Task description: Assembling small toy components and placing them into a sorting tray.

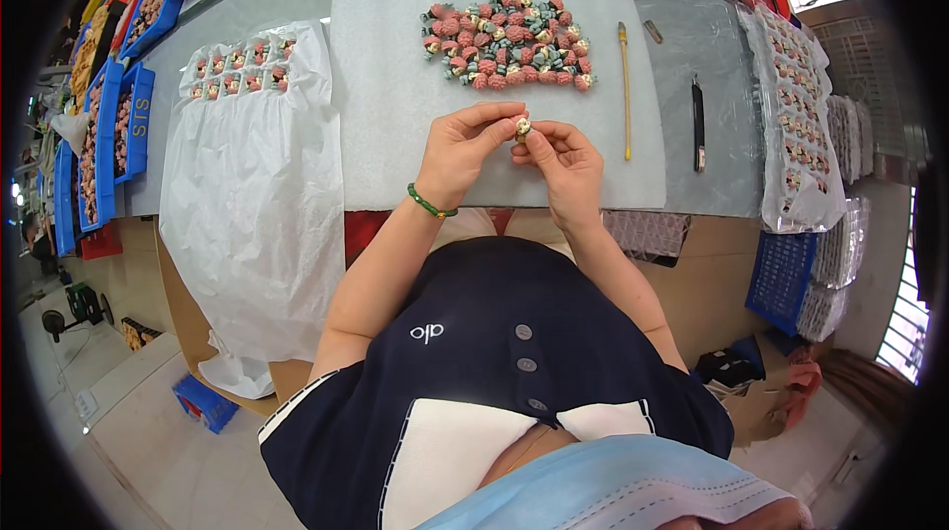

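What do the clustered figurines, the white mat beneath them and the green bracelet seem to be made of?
Figurines: probably painted plastic or resin, judging by their moulded, bumpy pink parts. White mat: likely foam sheet, matte and faintly mottled. Green bracelet: perhaps stone, glass or plastic; its glossy look doesn't settle which.

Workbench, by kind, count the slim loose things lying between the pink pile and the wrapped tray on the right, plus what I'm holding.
Thin yellow stick: 1
Black pen-like tool: 1
Short greyish piece: 1
Held small figure: 1
Total: 4
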`<state>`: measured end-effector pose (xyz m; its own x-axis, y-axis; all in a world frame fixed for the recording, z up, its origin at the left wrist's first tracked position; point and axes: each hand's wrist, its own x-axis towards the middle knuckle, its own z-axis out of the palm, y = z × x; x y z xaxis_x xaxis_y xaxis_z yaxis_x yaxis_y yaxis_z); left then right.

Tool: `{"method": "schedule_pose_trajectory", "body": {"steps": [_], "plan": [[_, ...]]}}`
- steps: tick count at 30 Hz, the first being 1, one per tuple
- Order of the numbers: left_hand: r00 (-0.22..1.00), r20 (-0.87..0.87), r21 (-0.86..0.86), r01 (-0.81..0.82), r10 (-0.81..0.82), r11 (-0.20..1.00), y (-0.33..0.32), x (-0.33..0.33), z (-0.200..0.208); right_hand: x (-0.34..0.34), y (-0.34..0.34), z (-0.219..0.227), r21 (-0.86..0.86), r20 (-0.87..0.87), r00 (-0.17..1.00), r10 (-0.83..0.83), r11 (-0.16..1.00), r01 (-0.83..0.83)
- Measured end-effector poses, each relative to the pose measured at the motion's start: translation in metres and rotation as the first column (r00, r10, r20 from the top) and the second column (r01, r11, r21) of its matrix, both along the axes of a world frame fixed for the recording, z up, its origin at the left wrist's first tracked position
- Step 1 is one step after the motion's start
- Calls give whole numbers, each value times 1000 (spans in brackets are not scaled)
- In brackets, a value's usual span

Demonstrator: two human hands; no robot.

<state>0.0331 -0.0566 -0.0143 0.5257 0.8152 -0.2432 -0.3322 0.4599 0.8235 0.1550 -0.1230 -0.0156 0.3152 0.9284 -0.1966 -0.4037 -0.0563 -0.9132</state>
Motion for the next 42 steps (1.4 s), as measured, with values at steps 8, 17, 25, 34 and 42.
{"method": "schedule_pose_trajectory", "body": {"steps": [8,17,25,34,42], "plan": [[993,120,-148,0,18,989,-1,2,-4,0,1,-7,239,514,846,-141,971,17],[987,115,-263,-78,112,962,11,-15,4,17,44,18,289,930,311,-195,911,-295],[995,61,-227,-65,81,972,14,-28,8,21,69,21,206,979,71,-193,899,-387],[997,-56,32,-55,57,998,5,-5,0,-4,32,19,252,912,369,-179,955,-158],[999,-27,-61,39,-41,997,13,-17,-8,2,17,4,27,106,993,46,998,-49]]}}
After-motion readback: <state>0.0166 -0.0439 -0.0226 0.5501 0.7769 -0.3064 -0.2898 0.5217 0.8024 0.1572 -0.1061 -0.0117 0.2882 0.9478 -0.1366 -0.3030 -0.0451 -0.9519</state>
